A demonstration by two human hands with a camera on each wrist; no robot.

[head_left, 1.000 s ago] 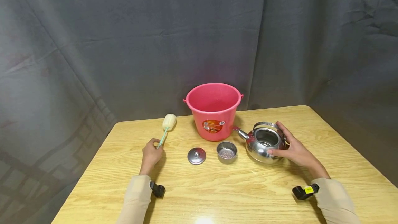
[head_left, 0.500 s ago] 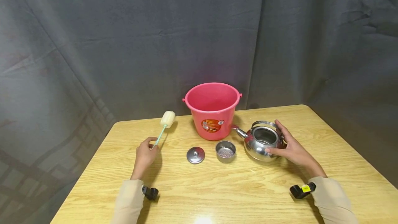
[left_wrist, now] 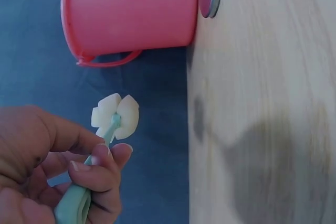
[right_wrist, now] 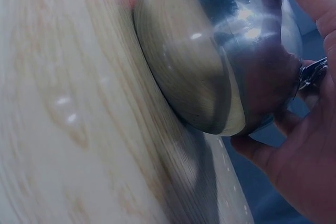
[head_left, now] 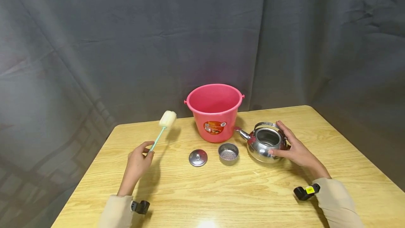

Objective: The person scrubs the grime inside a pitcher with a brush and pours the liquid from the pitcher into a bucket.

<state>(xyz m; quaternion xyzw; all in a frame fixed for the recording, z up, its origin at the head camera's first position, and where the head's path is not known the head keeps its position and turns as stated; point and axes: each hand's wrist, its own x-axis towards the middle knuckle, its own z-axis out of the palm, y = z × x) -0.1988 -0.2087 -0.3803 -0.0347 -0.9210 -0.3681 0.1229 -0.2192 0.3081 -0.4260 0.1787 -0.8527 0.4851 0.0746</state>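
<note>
Basically, left hand (head_left: 137,162) pinches the sponge brush (head_left: 168,119), thumb and fingers curled on its slim green handle (left_wrist: 73,203). Pale head points up and away, off the desk (head_left: 190,192), its shadow well apart; holding it low on the stem probably leaves the most reach and keeps the fingers away from the sponge.

Right hand (head_left: 297,153) grips the kettle (head_left: 262,153): thumb on the near side, fingers round the far and back side. Looks like a steadying hold, since round polished metal could slide or roll. Kettle is on the right part of the desk, mouth up and uncovered; slight tilt possible, cannot tell. Bail handle (head_left: 265,124) sits off to the far side of the mouth, so the opening is free. Spout (head_left: 244,135) aims left at the bucket; touching or just short of it, cannot tell.

Next out: perforated strainer (head_left: 228,157) beside the kettle, open side up, then the lid (head_left: 198,158) left of it, knob up. Both lie flat, likely set apart to leave the kettle's mouth open.

Pink bucket (head_left: 202,118) stands upright behind them, label facing the person, near the far edge, probably out of the hands' way. Grey curtain (head_left: 158,45) backs everything.
</note>
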